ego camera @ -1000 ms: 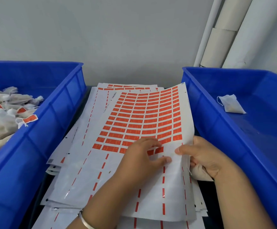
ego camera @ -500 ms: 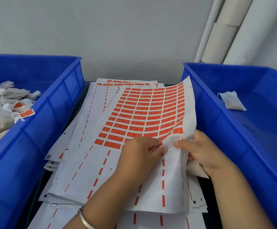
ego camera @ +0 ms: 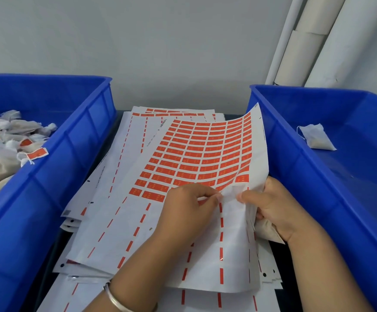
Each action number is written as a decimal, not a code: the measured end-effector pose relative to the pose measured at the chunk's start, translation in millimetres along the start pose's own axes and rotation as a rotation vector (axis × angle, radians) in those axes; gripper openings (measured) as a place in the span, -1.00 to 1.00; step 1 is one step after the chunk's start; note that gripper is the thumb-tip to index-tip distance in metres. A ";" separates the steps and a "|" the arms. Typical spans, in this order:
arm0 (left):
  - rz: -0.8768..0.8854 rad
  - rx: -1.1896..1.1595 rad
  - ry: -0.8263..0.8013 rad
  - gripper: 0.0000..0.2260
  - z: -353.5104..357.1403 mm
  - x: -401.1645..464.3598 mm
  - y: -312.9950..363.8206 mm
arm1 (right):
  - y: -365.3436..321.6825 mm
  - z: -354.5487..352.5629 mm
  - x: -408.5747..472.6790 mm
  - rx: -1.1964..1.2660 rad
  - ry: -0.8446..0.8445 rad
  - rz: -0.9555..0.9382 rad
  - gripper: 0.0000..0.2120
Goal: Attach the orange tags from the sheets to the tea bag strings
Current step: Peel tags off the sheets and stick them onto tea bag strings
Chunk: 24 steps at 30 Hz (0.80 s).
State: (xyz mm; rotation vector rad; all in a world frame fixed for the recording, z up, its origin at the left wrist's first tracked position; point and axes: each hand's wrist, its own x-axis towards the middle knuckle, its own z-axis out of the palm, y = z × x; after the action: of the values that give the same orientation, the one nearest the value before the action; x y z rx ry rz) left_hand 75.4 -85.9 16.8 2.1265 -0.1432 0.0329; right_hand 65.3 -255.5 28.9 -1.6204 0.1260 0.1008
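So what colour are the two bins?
Both bins are blue, clearest in the head view.

Left hand (ego camera: 188, 204) pinching, right hand (ego camera: 270, 207) gripping — thumbs nearly meeting

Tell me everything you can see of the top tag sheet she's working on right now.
The top tag sheet is white paper with a grid of orange tags on its far part; its near part is stripped to white with dashed orange lines. It lies on a stack of similar sheets between two blue bins, its right edge curled up. The left hand pinches at the lowest tag row; the right hand grips the lifted right edge.
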 end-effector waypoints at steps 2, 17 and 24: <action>-0.057 -0.039 0.005 -0.92 -1.2 1.6 1.2 | -0.9 0.6 -0.2 0.012 -0.013 0.013 -0.69; -0.597 -0.655 0.302 -0.97 -13.2 21.5 -5.5 | -35.5 -3.9 -22.9 0.057 0.479 -0.169 -0.88; -0.623 -0.859 0.317 -0.98 -19.3 21.9 1.3 | -83.8 11.4 -48.0 0.218 0.218 -0.376 -0.73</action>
State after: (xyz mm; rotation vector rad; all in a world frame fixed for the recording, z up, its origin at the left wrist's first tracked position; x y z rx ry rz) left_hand 97.6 -72.1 30.0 1.2115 0.5952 -0.0528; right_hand 30.0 -238.9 117.9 -1.4080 -0.0032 -0.3681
